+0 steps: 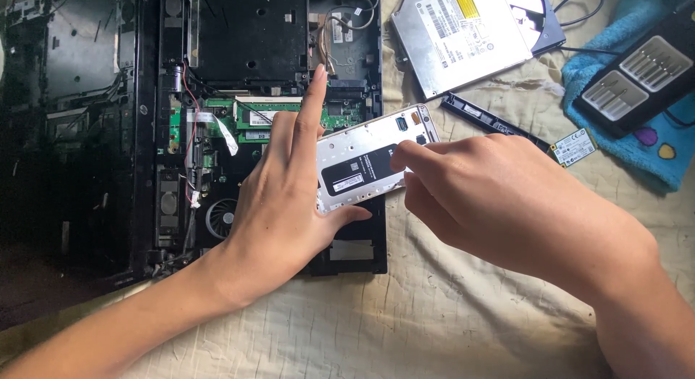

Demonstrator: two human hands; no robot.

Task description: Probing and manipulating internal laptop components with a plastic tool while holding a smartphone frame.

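Observation:
My left hand (286,198) holds a flat silver metal drive caddy (369,158) with a black label, thumb under its lower edge and index finger stretched up along its left side. My right hand (492,198) pinches the caddy's right part with fingertips on the label area. The caddy hovers over the right side of an opened black laptop base (246,46), whose green circuit board (279,115), fan (219,218) and wires are exposed.
A silver optical drive (463,31) lies at the top right on a beige cloth (434,321). A black strip (481,118), a small green card (573,147), and a black screwdriver-bit case (637,75) on a blue towel (651,154) lie to the right.

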